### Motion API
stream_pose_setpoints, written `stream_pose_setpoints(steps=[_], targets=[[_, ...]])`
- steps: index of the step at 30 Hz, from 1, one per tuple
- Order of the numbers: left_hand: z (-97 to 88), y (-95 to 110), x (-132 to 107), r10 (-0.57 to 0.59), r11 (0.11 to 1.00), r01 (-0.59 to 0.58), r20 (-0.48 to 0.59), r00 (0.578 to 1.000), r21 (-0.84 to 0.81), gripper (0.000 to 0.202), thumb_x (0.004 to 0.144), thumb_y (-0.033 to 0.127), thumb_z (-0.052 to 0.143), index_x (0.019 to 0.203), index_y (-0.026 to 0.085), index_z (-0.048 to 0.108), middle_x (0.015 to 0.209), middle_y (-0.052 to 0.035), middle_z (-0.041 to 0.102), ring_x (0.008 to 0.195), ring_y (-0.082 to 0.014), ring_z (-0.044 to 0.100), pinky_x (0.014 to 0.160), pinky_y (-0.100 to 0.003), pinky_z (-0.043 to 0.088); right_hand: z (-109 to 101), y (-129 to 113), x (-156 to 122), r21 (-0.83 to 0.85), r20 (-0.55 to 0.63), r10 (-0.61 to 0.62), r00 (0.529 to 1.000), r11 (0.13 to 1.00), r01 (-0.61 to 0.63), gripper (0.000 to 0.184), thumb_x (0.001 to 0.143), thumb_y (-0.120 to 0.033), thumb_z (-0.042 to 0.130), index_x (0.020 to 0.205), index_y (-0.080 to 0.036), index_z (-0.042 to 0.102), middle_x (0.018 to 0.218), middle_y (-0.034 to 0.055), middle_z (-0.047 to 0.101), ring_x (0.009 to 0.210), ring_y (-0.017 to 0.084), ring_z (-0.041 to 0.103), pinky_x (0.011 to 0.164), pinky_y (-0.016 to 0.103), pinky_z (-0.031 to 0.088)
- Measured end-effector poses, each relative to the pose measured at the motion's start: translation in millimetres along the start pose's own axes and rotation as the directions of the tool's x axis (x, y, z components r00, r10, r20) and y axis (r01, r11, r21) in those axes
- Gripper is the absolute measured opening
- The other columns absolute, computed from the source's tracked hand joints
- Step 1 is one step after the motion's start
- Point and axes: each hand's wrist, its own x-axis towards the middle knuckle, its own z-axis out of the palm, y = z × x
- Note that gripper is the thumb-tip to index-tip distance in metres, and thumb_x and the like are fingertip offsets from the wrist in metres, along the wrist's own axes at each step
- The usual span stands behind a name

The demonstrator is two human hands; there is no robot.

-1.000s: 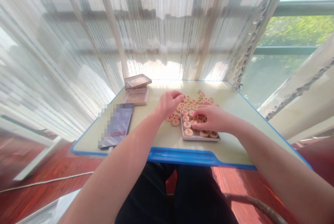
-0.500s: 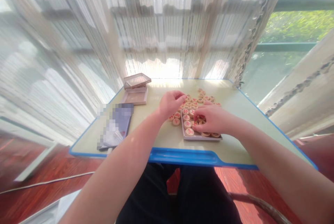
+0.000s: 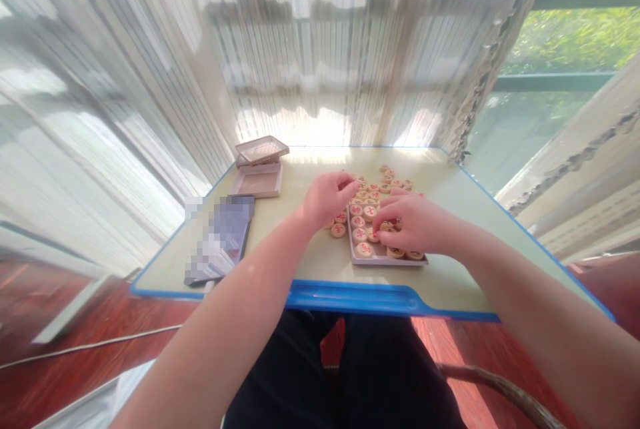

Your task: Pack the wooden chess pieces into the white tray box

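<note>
Round wooden xiangqi pieces with red or dark characters lie in a shallow box (image 3: 373,261) near the table's front. More loose xiangqi pieces (image 3: 338,230) are spread behind and left of it. My right hand (image 3: 417,223) is over the box, thumb and fingers closing around a red-marked xiangqi piece (image 3: 373,235); the palm hides part of the box's right side. Left of the loose pieces, my left hand (image 3: 327,199) is closed with curled fingers. Whatever lies between its fingertips cannot be made out.
Two shallow boxes or lids (image 3: 257,179) sit at the table's back left. A dark tablet-like object (image 3: 225,235), partly pixelated, lies at the left with a cable beside it. The pale table (image 3: 280,242) has a blue front edge; curtains (image 3: 320,49) hang behind.
The camera view has shifted slightly. Both hands keep nearly the same places and poses, the right one over the box and the left beside the loose pieces.
</note>
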Motion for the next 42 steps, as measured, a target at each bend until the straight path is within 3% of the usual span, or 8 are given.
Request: stream_pose_setpoints(steps=[14,42], targets=[[2.0,-3,0,0.079,0.988,-0.083,0.033,0.996,0.128,0.028,0.083,0.033,0.047,0.074,0.015,0.067,0.065,-0.0003,0.065,0.061,-0.0116,0.053,0.058,-0.023,0.038,7,0,4,-0.02,-0.009,0.045,0.999,0.999,-0.045,0.013,0.07,-0.022,0.059,0.069,-0.025,0.072,0.071,0.0006,0.066,0.081,0.019,0.053,0.07,0.028,0.04],[1.4,-1,-2,0.1,0.973,-0.111,0.067,0.993,0.204,0.027,0.083,0.03,0.046,0.065,0.016,0.061,0.058,0.0013,0.055,0.057,-0.0105,0.043,0.055,-0.025,0.032,13,2,6,-0.089,-0.104,0.048,0.993,0.994,-0.058,0.014,0.074,-0.028,0.058,0.069,-0.024,0.071,0.069,0.0016,0.065,0.08,0.02,0.054,0.068,0.028,0.039]])
